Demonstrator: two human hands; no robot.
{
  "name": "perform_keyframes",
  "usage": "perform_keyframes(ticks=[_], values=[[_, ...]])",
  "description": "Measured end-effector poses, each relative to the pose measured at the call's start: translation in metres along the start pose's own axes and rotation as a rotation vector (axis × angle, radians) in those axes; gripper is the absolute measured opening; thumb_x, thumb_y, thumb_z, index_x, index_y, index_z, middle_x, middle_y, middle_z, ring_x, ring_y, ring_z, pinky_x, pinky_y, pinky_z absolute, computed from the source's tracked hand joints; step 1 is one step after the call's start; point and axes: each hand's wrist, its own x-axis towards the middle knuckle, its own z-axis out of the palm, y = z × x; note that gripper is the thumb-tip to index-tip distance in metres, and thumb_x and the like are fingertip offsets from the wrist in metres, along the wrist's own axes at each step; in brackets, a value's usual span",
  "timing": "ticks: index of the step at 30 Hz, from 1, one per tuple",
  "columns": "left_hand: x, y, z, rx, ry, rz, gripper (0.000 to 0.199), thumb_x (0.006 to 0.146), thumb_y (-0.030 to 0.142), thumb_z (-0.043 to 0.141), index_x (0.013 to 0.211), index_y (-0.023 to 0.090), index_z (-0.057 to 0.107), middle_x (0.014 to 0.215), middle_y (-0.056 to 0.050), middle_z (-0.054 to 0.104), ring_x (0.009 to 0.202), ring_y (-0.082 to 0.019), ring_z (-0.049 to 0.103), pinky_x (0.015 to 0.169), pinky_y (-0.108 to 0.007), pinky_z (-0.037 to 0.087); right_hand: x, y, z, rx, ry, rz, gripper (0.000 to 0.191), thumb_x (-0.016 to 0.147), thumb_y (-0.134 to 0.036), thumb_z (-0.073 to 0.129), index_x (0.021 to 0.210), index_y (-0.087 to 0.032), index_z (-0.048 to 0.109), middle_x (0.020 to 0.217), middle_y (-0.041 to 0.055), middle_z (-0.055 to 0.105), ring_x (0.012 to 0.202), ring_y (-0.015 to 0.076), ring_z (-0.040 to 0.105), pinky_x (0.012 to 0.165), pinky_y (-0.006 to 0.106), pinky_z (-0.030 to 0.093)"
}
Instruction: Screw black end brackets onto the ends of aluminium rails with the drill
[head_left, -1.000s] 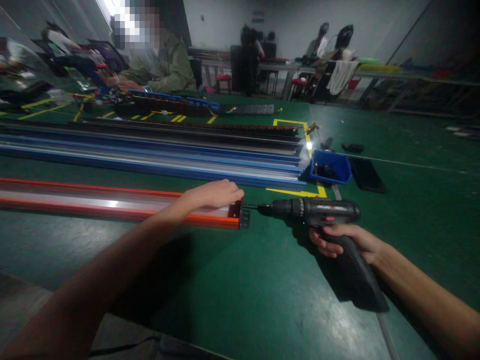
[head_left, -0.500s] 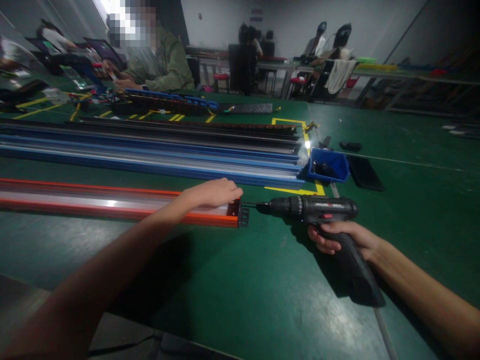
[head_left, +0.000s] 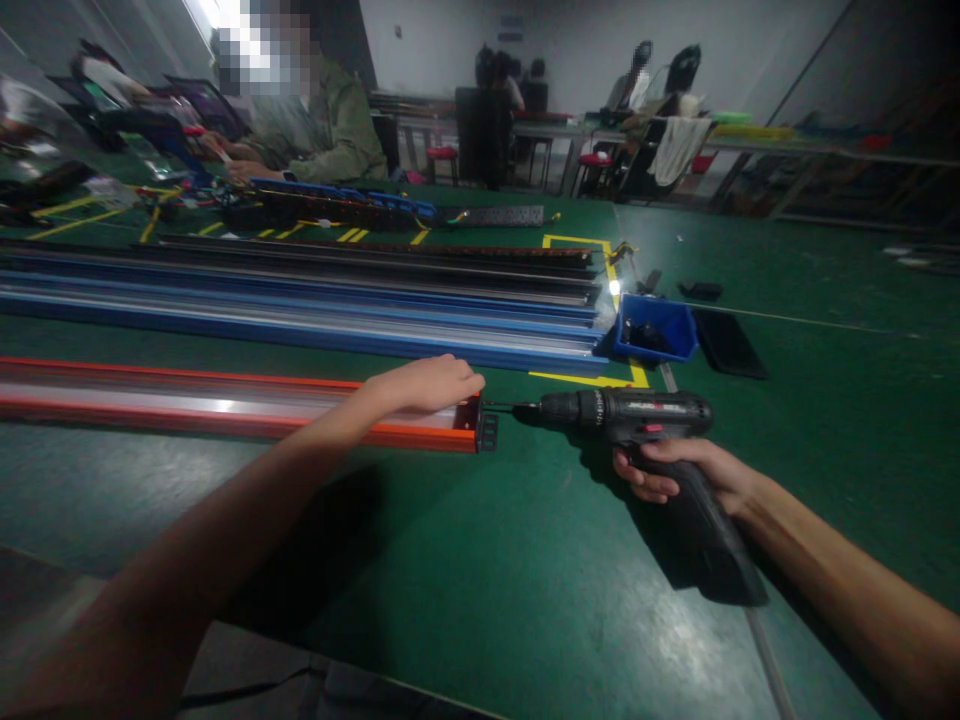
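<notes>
A long orange channel (head_left: 247, 428) with a pale inside lies across the table from the left. My left hand (head_left: 439, 384) lies over its right end, fingers curled down and holding it; the far fingertips are partly hidden. At that end sits a black end cap (head_left: 487, 430) with slots. My right hand (head_left: 675, 470) grips the handle of a black cordless drill (head_left: 652, 412) with a red switch. The drill lies level, its long thin bit (head_left: 510, 406) pointing left and its tip meeting the end cap.
Blue and black channels (head_left: 337, 318) lie behind the orange one. A blue bin (head_left: 660, 328) holding small dark parts stands at their right end, beside a dark flat object (head_left: 727, 343). Across the green table (head_left: 525, 600) a person in a green jacket (head_left: 349, 120) handles something small.
Almost nothing differs. The drill and my right hand have shifted very slightly left and up, with the bit still at the end cap. My left hand stays in place.
</notes>
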Motion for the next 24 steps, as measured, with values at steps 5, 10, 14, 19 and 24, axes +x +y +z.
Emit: perform_keyframes(ticks=[5, 10, 14, 19, 24], values=[[-0.0005, 0.0008, -0.002, -0.01, -0.012, -0.005, 0.027, 0.102, 0.017, 0.042, 0.095, 0.016, 0.068, 0.084, -0.006, 0.068, 0.069, -0.019, 0.049, 0.062, -0.033, 0.023, -0.0012, 0.0004, -0.0015, 0.011, -0.009, 0.003, 0.025, 0.098, -0.022, 0.068, 0.109, -0.002, 0.077, 0.084, 0.0078, 0.064, 0.058, 0.0045, 0.051, 0.063, 0.019, 0.053], [-0.0017, -0.0006, -0.0013, -0.007, -0.012, 0.008, 0.028, 0.102, 0.017, 0.039, 0.095, 0.017, 0.066, 0.085, -0.007, 0.067, 0.071, -0.019, 0.05, 0.062, -0.033, 0.024, -0.0014, 0.0004, -0.003, 0.015, -0.004, 0.001, 0.026, 0.098, -0.024, 0.07, 0.109, -0.002, 0.077, 0.089, 0.0097, 0.065, 0.058, 0.0042, 0.052, 0.063, 0.018, 0.053], [-0.002, -0.0012, -0.0015, -0.026, -0.014, 0.009, 0.028, 0.101, 0.016, 0.038, 0.094, 0.018, 0.065, 0.084, -0.006, 0.066, 0.07, -0.019, 0.05, 0.061, -0.033, 0.026, -0.0014, -0.0008, -0.0018, -0.009, -0.005, 0.002, 0.026, 0.098, -0.026, 0.071, 0.108, -0.002, 0.077, 0.088, 0.0095, 0.066, 0.057, 0.0046, 0.052, 0.063, 0.019, 0.053], [-0.0017, -0.0033, 0.0008, -0.091, 0.007, -0.004, 0.031, 0.103, 0.021, 0.035, 0.091, 0.019, 0.064, 0.08, -0.005, 0.065, 0.068, -0.018, 0.051, 0.06, -0.033, 0.027, -0.0009, -0.0017, 0.0011, -0.03, 0.018, -0.006, 0.027, 0.098, -0.027, 0.07, 0.108, -0.003, 0.076, 0.09, 0.0095, 0.066, 0.057, 0.0042, 0.049, 0.063, 0.019, 0.052], [-0.0011, -0.0015, -0.0021, -0.124, 0.009, -0.018, 0.033, 0.104, 0.025, 0.035, 0.09, 0.02, 0.065, 0.081, -0.005, 0.066, 0.069, -0.018, 0.053, 0.062, -0.032, 0.03, -0.001, -0.0008, -0.0004, -0.02, 0.009, -0.007, 0.027, 0.098, -0.027, 0.071, 0.108, -0.003, 0.076, 0.088, 0.0094, 0.065, 0.057, 0.0048, 0.05, 0.063, 0.02, 0.052]])
